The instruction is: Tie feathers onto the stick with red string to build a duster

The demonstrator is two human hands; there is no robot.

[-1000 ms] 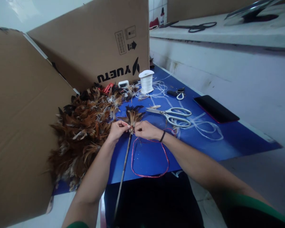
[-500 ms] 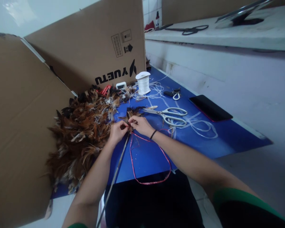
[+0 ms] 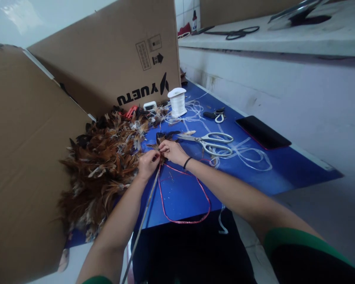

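My left hand (image 3: 148,163) is closed in a pinch at the upper end of a thin stick (image 3: 142,223), which slants down past the table's front edge. Close against it, my right hand (image 3: 172,152) has its fingers pinched on a small bunch of brown and black feathers (image 3: 163,138) around the stick's tip. The fingers partly hide where feathers and stick meet. A pink cord (image 3: 209,205) hangs in a loop below my hands, reaching the table's edge. Just beyond my right hand lie scissors (image 3: 205,139), their blades pointing toward the feathers.
A large heap of brown feathers (image 3: 103,165) lies left, beside cardboard boxes (image 3: 106,51). On the blue table (image 3: 183,189) are a white ribbon spool (image 3: 177,103), loose clear ribbon (image 3: 254,159), small black-handled snips (image 3: 215,115) and a dark tablet (image 3: 263,132). Black scissors (image 3: 239,33) lie on the ledge.
Both hands stay together at the feathers with only slight shifts. The pink loop has moved a little up and left. A pale ribbon end now shows hanging off the table's front edge.
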